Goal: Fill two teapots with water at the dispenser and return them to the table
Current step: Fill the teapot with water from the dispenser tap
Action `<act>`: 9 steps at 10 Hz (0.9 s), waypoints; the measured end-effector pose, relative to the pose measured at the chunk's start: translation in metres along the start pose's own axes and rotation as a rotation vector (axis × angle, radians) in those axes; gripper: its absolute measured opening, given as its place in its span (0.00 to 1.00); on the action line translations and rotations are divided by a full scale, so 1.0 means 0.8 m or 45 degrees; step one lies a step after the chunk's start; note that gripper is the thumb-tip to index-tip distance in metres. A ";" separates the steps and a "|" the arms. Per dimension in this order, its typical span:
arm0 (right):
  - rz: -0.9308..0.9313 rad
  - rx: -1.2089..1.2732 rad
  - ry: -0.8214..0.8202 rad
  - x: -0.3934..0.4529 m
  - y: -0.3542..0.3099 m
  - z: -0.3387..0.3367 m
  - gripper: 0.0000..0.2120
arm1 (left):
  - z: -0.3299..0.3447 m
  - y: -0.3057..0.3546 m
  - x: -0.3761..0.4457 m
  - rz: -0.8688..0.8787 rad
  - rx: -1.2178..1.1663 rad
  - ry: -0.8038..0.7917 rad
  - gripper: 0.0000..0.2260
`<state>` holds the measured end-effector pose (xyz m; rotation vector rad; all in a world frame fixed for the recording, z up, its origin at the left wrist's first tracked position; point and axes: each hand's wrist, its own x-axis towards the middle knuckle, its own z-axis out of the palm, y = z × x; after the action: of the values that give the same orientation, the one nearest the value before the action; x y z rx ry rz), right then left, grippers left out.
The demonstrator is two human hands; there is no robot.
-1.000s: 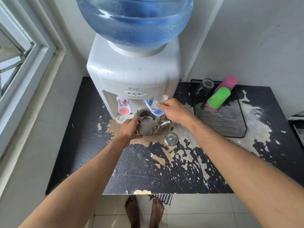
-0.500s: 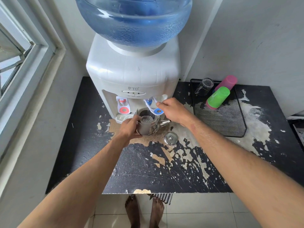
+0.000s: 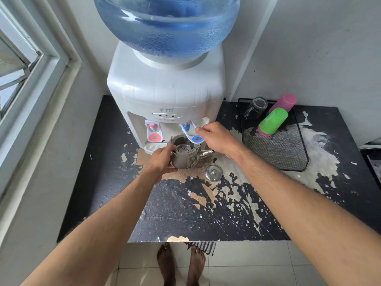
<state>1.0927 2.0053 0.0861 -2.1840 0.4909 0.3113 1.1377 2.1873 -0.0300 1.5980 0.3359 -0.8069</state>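
Head view: teapot under blue tap

A black mesh tray is set on the right part of the worn black counter, whose coating is flaked off in pale patches. On the tray a clear glass mug is laid beside a green cup and a pink cup, both tipped on their sides. A window frame is seen at the left. Pale floor tiles and a striped mat are seen below the counter's edge.
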 end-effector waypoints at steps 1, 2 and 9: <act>-0.003 0.000 -0.004 -0.001 -0.001 -0.001 0.24 | 0.000 0.000 0.000 -0.001 0.009 0.000 0.17; -0.008 0.010 -0.010 -0.001 -0.001 -0.001 0.24 | 0.000 0.000 0.001 -0.002 0.009 0.002 0.18; -0.056 0.073 0.074 0.005 0.012 0.006 0.24 | 0.000 0.002 -0.002 -0.002 0.015 0.000 0.16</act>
<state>1.0917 2.0029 0.0753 -2.1497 0.4773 0.2080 1.1377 2.1877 -0.0280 1.6087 0.3328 -0.8111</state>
